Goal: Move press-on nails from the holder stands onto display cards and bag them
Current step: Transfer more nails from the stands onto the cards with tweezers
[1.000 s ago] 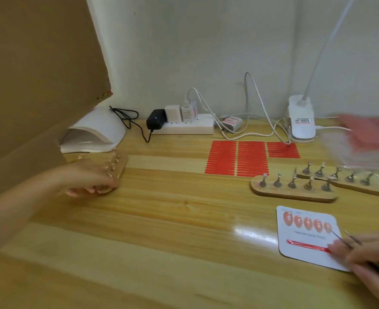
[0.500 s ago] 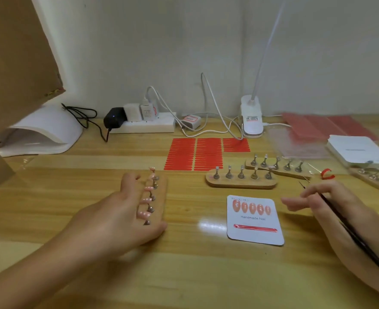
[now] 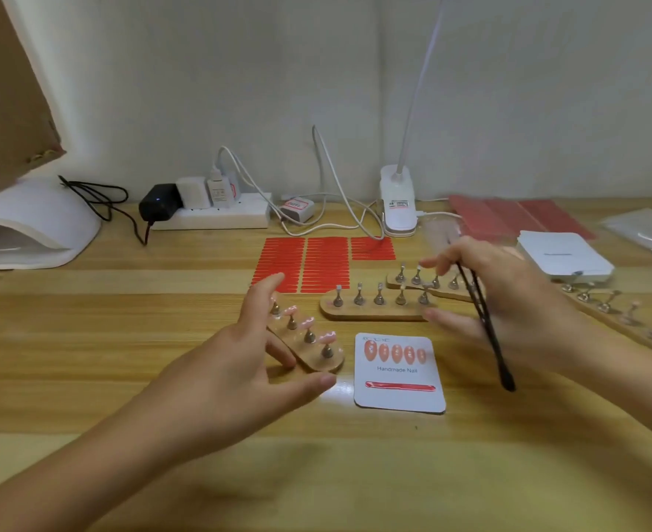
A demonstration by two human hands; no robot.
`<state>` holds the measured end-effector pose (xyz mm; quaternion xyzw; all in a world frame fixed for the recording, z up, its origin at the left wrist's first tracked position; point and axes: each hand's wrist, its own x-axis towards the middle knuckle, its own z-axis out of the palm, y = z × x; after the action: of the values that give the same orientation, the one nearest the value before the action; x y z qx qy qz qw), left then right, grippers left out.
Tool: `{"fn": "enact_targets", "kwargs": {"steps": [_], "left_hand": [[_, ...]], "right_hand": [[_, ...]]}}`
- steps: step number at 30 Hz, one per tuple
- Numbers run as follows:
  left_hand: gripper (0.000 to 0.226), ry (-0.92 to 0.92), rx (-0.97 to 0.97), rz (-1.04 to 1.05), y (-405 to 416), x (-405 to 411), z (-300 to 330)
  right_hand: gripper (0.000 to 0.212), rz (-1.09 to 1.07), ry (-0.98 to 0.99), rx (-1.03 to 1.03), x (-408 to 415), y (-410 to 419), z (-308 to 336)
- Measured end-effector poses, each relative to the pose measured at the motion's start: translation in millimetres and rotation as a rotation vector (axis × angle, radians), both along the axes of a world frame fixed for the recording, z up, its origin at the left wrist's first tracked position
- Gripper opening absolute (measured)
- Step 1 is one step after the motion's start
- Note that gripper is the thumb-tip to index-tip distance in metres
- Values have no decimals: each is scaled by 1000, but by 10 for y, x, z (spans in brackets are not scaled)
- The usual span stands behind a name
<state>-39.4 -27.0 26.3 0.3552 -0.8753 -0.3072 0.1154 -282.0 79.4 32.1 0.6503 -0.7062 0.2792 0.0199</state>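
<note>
Wooden nail stand [image 3: 309, 345] under left hand's [image 3: 236, 374] fingertips.

On a wooden table [image 3: 124, 339] the left hand [image 3: 240, 362] rests spread-fingered around a stand [image 3: 309, 347] bearing pink nails [image 3: 307, 322], just left of a card [image 3: 399, 374] with five nails, while the right hand [image 3: 508, 301] holds black tweezers [image 3: 485, 324] over two empty stands [image 3: 374, 307]
</note>
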Motion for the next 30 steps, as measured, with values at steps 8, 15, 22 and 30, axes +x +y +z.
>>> {"fn": "enact_targets", "kwargs": {"steps": [8, 15, 22, 30], "left_hand": [[61, 192, -109, -104, -408, 210, 79], [65, 221, -239, -177, -463, 112, 90], [45, 259, -214, -207, -458, -95, 251], [26, -82, -457, -227, -844, -911, 144]], "right_hand": [[39, 137, 270, 250, -31, -497, -3], [30, 185, 409, 230, 48, -624, -17], [17, 62, -20, -24, -123, -351, 168], [12, -101, -266, -420, -254, 49, 64]]}}
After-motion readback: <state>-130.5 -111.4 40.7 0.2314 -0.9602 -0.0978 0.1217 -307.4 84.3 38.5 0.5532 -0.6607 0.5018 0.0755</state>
